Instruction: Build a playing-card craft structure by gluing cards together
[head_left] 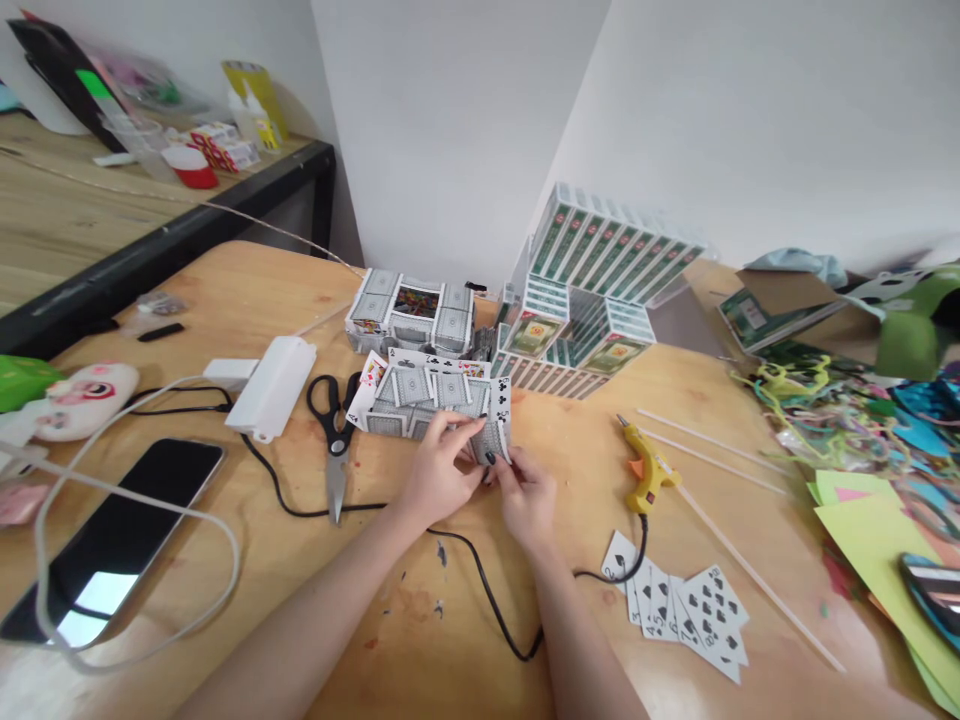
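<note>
In the middle of the table lies a structure of joined playing cards, mostly grey backs with some faces along its edges. At its front right corner, my left hand and my right hand meet, both with fingers closed on a playing card. Whether that card is fixed to the structure I cannot tell. Just behind stands a box covered in cards, with an opening showing colourful contents. Black-handled scissors lie left of the structure, and a yellow glue gun rests to the right.
Green-and-white card boxes are stacked at the back. Fanned playing cards lie front right, near glue sticks. A black cable passes under my forearms. To the left are a phone and a white power adapter.
</note>
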